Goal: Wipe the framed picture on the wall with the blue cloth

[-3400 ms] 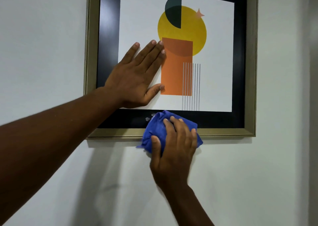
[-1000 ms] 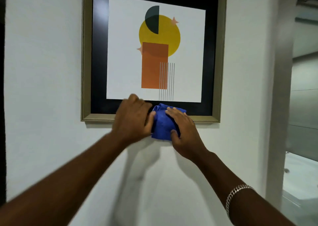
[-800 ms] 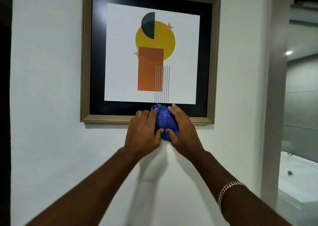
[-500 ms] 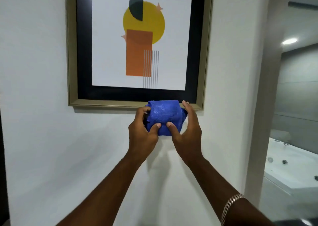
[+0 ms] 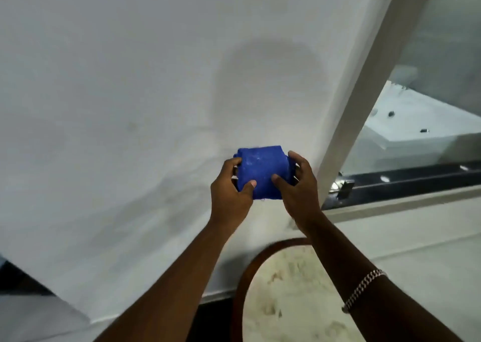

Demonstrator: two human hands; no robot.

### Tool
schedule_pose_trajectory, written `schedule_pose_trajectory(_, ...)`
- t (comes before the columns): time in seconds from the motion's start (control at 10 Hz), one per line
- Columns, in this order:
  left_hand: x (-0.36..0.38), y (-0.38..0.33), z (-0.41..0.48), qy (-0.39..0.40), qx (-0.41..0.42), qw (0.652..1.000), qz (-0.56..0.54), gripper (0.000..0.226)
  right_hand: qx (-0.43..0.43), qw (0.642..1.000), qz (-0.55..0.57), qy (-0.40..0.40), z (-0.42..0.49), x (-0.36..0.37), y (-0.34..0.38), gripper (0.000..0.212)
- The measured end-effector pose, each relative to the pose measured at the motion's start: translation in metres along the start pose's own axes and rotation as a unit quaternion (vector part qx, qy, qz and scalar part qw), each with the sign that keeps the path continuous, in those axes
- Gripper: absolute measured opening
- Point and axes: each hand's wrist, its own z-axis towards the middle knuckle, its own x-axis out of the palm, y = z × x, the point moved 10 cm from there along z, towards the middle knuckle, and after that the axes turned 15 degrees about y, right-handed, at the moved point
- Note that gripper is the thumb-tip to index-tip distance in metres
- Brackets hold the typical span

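The blue cloth (image 5: 261, 171) is bunched into a compact block in front of the white wall (image 5: 130, 94). My left hand (image 5: 230, 193) grips its left side, thumb on the front. Its right side is held by my right hand (image 5: 299, 188), which wears a bracelet at the wrist. The framed picture is out of view, above the top of the frame.
A round table top (image 5: 294, 297) with a dark wooden rim and pale marbled surface lies below my arms. To the right, a white wall corner post (image 5: 364, 102) borders a glass pane, with a white bathtub (image 5: 421, 125) behind it.
My view has tilted down, so the picture has left the frame. Both hands have come away from the frame's bottom edge and hold the cloth between them, lower in front of the wall.
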Motion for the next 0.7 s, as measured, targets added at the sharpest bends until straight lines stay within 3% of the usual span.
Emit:
schedule_pose_trajectory(0.1,0.064,0.122,-0.047,0.040,-0.121,0.992,-0.018,0.047,0.123,0.992,-0.017,-0.005,-0.043,0.001,-0.137,0.064)
schedule_pose_trajectory(0.3,0.149,0.272,-0.113,0.120,-0.209,0.970,-0.004,0.046,0.282,0.959,-0.038,0.022,-0.103,0.015,-0.322,0.062)
schedule_pose_trajectory(0.4,0.170,0.312,-0.130,0.142,-0.233,0.962,0.005,0.052,0.316,0.945,-0.070,0.042,-0.113,0.019,-0.372,0.065)
schedule_pose_trajectory(0.5,0.183,0.344,-0.133,0.222,-0.255,0.940,0.035,0.054,0.340,0.927,-0.118,0.104,-0.114,0.021,-0.412,0.064)
schedule_pose_trajectory(0.6,0.176,0.337,-0.120,0.264,-0.243,0.930,0.077,0.051,0.339,0.919,-0.147,0.141,-0.110,0.023,-0.411,0.061)
schedule_pose_trajectory(0.7,0.142,0.290,-0.100,0.239,-0.197,0.936,0.165,0.055,0.274,0.922,-0.221,0.159,-0.100,0.021,-0.365,0.060)
